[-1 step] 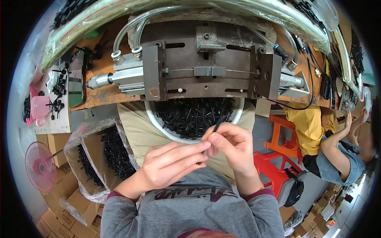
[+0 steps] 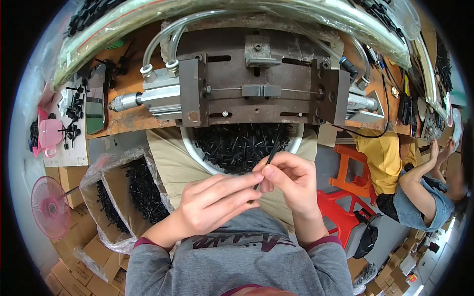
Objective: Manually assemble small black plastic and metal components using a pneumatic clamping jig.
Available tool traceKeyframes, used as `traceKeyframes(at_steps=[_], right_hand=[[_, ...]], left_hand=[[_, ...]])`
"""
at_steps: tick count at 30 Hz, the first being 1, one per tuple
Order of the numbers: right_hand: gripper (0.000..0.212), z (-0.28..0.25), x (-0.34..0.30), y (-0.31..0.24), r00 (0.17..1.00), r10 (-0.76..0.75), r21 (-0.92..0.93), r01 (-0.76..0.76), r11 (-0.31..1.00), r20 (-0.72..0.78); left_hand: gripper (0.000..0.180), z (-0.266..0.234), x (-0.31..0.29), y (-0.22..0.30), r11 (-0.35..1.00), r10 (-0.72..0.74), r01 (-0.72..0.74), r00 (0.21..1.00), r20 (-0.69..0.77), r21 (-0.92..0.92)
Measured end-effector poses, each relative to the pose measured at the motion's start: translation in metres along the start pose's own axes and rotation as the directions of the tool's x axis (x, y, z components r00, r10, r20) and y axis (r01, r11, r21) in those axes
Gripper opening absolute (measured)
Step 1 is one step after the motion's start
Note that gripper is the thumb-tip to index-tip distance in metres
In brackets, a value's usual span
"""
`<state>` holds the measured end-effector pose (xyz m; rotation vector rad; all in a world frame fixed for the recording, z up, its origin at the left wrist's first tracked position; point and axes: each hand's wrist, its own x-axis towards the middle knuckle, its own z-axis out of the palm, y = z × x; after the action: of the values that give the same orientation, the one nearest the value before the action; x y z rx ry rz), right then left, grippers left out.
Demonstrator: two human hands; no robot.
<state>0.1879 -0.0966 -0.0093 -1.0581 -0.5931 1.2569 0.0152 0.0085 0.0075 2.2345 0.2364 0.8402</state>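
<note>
A thin black rod-like part [image 2: 272, 156] slants between my two hands, above my lap. My right hand [image 2: 292, 180] pinches it between thumb and fingertips. My left hand [image 2: 210, 201] meets the right at the fingertips, its fingers closed on the lower stretch of the same part; a dark end shows under them. The fingers hide most of its length. Just beyond my hands, a white tub [image 2: 197, 160] full of loose black plastic parts [image 2: 237, 145] rests between my legs.
Ahead, a dark metal fixture [image 2: 232, 106] with silver air cylinders [image 2: 160, 98] and clear hoses sits on the wooden bench [image 2: 118, 126]. Left are a plastic-lined box [image 2: 121, 197] of black parts and a pink fan [image 2: 51, 207]. Right are stools [image 2: 340, 209] and another person [image 2: 419, 187].
</note>
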Motion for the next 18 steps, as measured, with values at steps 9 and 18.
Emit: traceKeyframes(at_steps=[9,18], right_hand=[[0.013,-0.001,-0.009,-0.009,0.957,-0.225,-0.415,0.133,0.900,-0.181],[0.013,0.005,-0.004,-0.043,0.903,-0.425,-0.579,0.316,0.752,-0.060]], left_hand=[[0.031,0.027,0.043,-0.026,0.903,0.040,0.025,0.989,-0.142,0.430],[0.025,0.027,0.055,-0.023,0.851,0.006,0.061,0.992,-0.125,0.521]])
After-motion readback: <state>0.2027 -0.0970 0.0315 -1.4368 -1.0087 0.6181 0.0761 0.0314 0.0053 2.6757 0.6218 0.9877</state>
